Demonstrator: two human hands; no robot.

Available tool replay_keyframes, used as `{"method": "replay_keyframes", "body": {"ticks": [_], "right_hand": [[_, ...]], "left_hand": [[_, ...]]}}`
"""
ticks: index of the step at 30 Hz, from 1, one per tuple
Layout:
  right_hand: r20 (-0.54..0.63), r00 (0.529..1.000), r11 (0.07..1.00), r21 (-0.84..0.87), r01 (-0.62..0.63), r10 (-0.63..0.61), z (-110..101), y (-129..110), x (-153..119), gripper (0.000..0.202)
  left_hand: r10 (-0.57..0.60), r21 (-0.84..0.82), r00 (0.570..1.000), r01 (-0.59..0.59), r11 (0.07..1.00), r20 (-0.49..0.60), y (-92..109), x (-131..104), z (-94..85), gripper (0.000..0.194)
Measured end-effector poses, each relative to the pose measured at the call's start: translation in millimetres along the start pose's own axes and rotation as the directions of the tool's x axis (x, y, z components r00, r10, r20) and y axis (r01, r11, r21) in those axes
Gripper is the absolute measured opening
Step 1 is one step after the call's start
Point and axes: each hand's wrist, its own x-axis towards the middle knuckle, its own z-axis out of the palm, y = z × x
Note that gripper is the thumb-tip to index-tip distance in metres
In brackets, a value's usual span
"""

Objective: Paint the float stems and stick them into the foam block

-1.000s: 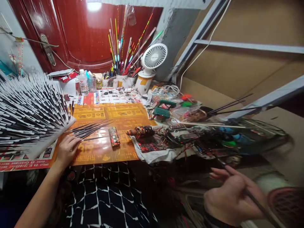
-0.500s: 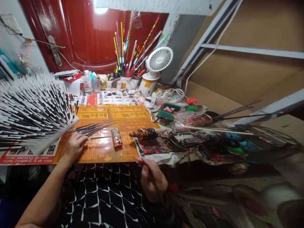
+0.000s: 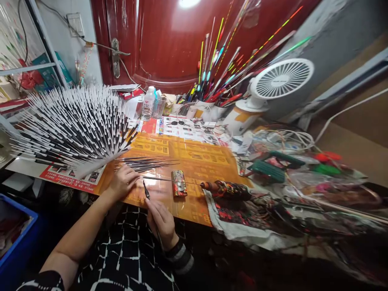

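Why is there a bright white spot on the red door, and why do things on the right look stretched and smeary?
In the head view, the white spot is glare from a lamp on the glossy red door; the orange mat also shines beside the left hand. The wide lens bends the edges, so the white fan looks stretched and the clutter at lower right is blurred, while the right hand looks sharp.

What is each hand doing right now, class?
Left hand: closed on thin dark rods on the orange mat.
Right hand: closed, holding a brush.
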Motion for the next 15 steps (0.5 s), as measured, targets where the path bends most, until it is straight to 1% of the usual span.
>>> {"method": "replay_keyframes", "body": {"ticks": [6,10,15], "right_hand": [[0.039,0.999,0.997,-0.079,-0.017,0.020,0.2,-3.1,-4.1,0.068],[0.045,0.998,0.996,-0.080,-0.037,0.041,2.3,-3.0,-5.5,0.067],[0.043,0.998,0.995,-0.091,-0.030,0.034,5.0,-2.3,-6.5,0.068]], "left_hand": [[-0.033,-0.012,0.999,0.034,0.999,0.011,3.0,-0.8,1.7,0.021],[-0.042,-0.013,0.999,0.042,0.999,0.017,4.1,-0.8,1.6,0.023],[-0.041,-0.003,0.999,0.041,0.999,0.025,5.8,0.1,0.0,0.023]]}}
